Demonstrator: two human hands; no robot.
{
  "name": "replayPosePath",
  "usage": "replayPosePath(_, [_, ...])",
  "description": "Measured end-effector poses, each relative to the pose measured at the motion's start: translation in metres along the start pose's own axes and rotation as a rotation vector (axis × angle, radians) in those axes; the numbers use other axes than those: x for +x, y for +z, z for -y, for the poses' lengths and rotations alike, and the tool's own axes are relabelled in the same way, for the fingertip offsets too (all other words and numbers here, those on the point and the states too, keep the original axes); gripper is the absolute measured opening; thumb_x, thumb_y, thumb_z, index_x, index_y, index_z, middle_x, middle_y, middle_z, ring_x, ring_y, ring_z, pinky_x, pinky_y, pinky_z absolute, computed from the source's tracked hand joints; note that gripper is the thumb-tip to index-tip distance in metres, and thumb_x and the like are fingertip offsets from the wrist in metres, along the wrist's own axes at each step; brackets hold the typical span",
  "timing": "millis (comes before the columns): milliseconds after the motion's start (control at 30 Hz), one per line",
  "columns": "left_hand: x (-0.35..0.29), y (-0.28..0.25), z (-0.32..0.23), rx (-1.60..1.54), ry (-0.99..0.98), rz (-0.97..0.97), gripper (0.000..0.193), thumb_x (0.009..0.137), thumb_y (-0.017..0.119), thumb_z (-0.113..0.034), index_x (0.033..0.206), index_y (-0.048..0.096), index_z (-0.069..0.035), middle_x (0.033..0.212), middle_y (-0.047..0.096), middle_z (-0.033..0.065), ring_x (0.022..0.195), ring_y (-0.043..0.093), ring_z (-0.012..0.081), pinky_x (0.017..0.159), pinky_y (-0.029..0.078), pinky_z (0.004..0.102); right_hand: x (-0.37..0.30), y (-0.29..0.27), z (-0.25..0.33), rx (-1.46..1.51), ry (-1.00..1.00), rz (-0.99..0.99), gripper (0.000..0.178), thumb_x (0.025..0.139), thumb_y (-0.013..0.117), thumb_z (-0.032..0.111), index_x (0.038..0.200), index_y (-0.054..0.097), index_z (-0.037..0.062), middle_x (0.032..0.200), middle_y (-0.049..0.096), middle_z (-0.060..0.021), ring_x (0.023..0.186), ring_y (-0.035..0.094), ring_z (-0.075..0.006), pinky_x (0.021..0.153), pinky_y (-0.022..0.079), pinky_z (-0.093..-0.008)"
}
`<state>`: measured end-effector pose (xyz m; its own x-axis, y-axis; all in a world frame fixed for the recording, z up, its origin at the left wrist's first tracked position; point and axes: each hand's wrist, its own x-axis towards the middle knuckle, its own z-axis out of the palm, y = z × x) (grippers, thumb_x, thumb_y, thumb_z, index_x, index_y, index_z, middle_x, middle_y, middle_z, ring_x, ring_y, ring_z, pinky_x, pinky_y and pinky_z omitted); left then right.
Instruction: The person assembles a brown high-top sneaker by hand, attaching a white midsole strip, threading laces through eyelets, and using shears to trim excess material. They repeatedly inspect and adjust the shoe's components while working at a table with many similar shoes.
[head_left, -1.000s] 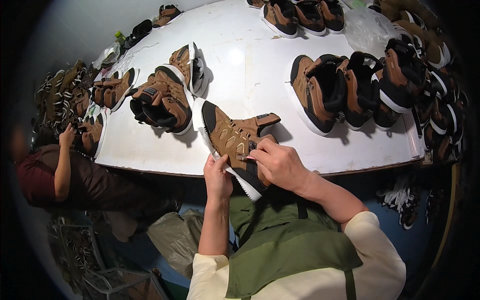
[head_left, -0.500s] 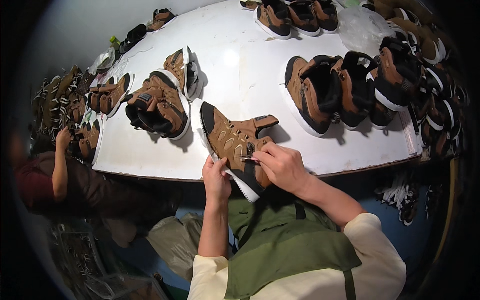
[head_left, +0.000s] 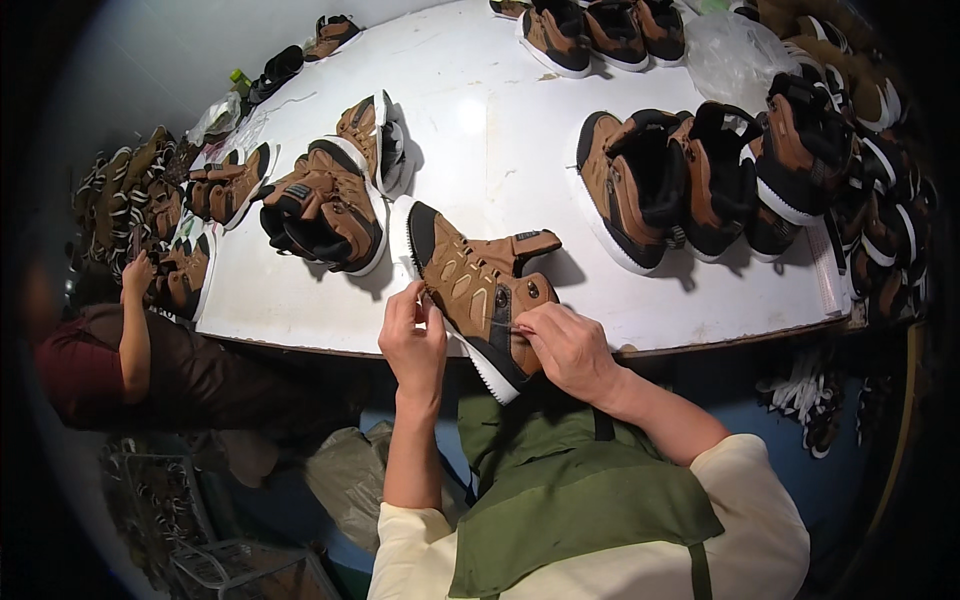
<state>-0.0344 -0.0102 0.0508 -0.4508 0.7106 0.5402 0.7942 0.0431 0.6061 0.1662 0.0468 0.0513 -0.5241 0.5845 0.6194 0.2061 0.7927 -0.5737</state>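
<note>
By the near table edge (head_left: 290,338), the shoe (head_left: 456,272) seems unfinished: the right hand (head_left: 568,345) pinches something thin (head_left: 508,326), left hand's (head_left: 414,345) hold unclear

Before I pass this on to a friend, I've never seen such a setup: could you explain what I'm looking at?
There's no machine here, just a person's two bare hands, seen from above by a wide fisheye camera on the head; that lens bends straight edges. A brown-and-black shoe with a white sole tilts over the near edge of the white table. The left hand is at its sole edge; the right hand pinches something thin, too small to identify. More brown shoes stand around the table.
</note>
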Motion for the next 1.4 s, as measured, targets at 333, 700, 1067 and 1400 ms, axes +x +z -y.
replayPosePath(333, [0.005,-0.006,0.012,-0.091,0.006,-0.018,0.006,0.085,0.065,0.0,0.09,0.063,0.001,0.082,0.062,0.0081,0.065,0.058,0.0151,0.06,0.048,0.0256,-0.028,-0.01,-0.004,0.35,0.506,-0.075,0.015,0.094,0.052,0.009,0.105,0.049,-0.0019,0.084,0.063,-0.0156,0.073,0.063,-0.0278,0.066,0.049,-0.034])
replayPosePath(700, [-0.004,-0.064,0.011,-0.027,-0.175,0.196,0.011,0.091,0.06,-0.008,0.085,0.059,0.001,0.061,0.054,0.0015,0.054,0.048,0.0056,0.05,0.038,0.0196,-0.024,-0.016,-0.002,0.459,0.562,-0.051,0.015,0.095,0.049,0.009,0.106,0.048,-0.002,0.081,0.061,-0.0116,0.071,0.059,-0.0207,0.067,0.048,-0.0305])
replayPosePath(1067, [0.019,-0.064,-0.036,0.212,0.117,0.271,0.034,0.082,0.069,-0.015,0.113,0.059,-0.004,0.109,0.056,0.0159,0.096,0.059,0.0329,0.077,0.05,0.0369,-0.018,-0.005,-0.03,0.595,0.755,-0.183,0.017,0.091,0.062,0.014,0.094,0.058,-0.0017,0.076,0.053,0.0028,0.067,0.045,-0.0039,0.061,0.041,-0.0202])
replayPosePath(1400, [0.038,-0.001,-0.003,0.524,0.086,0.345,0.008,0.081,0.057,-0.005,0.087,0.058,-0.001,0.083,0.06,0.0174,0.073,0.061,0.0379,0.064,0.05,0.045,-0.011,-0.015,-0.022,0.666,0.792,0.047,0.025,0.085,0.07,0.018,0.092,0.06,-0.0042,0.076,0.055,0.0038,0.067,0.043,-0.0026,0.06,0.039,-0.0192])
